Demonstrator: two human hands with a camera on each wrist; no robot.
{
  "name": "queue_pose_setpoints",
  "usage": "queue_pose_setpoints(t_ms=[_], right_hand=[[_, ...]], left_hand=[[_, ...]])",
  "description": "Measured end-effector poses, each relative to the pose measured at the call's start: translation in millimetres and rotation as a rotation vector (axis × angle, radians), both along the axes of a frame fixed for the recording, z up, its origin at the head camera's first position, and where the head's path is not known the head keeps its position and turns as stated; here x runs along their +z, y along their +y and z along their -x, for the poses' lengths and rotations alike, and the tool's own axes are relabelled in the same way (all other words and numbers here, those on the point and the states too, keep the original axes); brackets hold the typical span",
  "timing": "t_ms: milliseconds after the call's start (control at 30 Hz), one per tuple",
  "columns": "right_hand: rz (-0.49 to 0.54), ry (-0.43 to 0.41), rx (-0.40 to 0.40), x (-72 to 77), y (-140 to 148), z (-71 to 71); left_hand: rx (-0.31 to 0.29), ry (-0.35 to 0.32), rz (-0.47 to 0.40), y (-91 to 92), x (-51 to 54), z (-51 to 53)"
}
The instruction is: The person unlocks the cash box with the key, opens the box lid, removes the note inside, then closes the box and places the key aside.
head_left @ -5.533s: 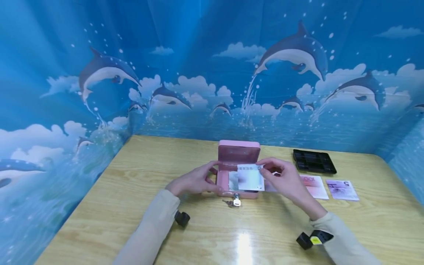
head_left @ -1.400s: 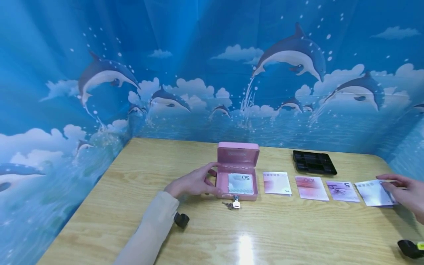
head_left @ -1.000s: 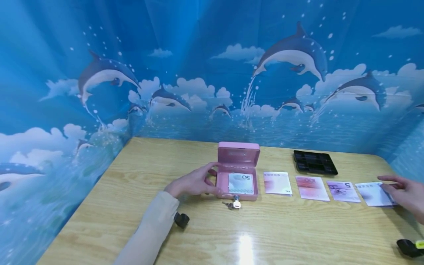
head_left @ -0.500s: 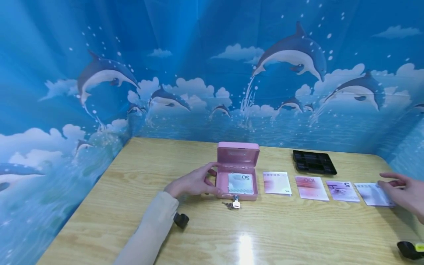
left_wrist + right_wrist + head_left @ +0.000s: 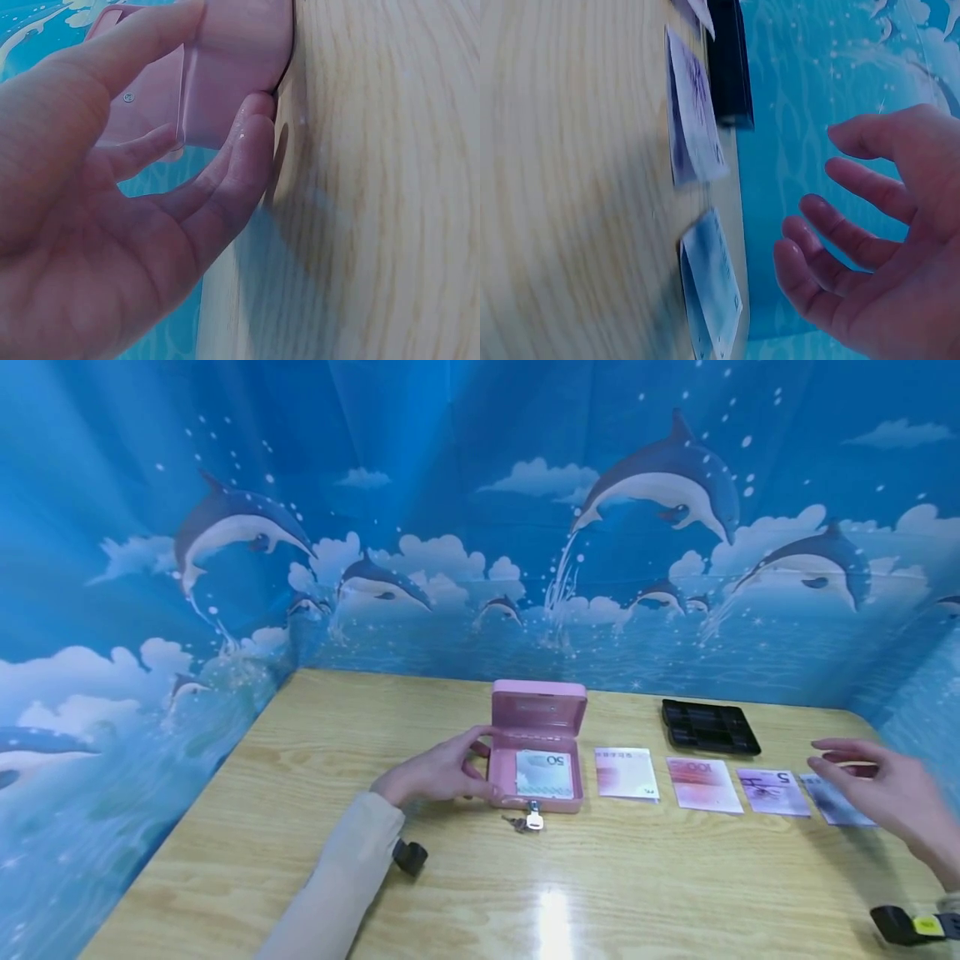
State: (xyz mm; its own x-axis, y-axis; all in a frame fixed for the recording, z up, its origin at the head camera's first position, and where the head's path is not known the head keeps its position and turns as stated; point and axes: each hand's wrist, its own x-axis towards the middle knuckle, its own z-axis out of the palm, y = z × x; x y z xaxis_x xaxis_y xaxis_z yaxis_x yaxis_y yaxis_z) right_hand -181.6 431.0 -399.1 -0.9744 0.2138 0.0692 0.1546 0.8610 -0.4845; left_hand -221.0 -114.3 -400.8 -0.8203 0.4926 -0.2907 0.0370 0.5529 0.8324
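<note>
A pink cash box (image 5: 501, 777) stands on the table with its lid up. In it lies a folded banknote marked 50 (image 5: 543, 774). My left hand (image 5: 435, 770) grips the box's left side, thumb at the front corner and fingers toward the back. The left wrist view shows fingertips (image 5: 259, 109) against the pink wall. My right hand (image 5: 888, 785) hovers, fingers loosely bent and holding nothing, over a folded bluish banknote (image 5: 832, 802) that it partly hides. In the right wrist view this banknote (image 5: 714, 277) stands slightly apart at its fold, separate from the hand.
Folded banknotes lie in a row right of the box: a pale one (image 5: 627, 772), a red 100 (image 5: 703, 783) and a purple 5 (image 5: 772, 791). Behind them sits a black compartment tray (image 5: 708, 727). Keys (image 5: 532, 821) hang at the box's front lock. A dolphin-print curtain (image 5: 480, 527) surrounds the table.
Earlier my right hand held a pale banknote above the box. It then set it down at the row's right end, let go, and has now lifted leftward. The left hand stays put.
</note>
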Motion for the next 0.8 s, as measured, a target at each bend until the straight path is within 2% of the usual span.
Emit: queue_pose_setpoints(t_ms=[800], right_hand=[[0.055,0.018,0.208,11.0,-43,-2.1]], left_hand=[[0.015,-0.016,-0.005,0.1,1.6,-1.0]])
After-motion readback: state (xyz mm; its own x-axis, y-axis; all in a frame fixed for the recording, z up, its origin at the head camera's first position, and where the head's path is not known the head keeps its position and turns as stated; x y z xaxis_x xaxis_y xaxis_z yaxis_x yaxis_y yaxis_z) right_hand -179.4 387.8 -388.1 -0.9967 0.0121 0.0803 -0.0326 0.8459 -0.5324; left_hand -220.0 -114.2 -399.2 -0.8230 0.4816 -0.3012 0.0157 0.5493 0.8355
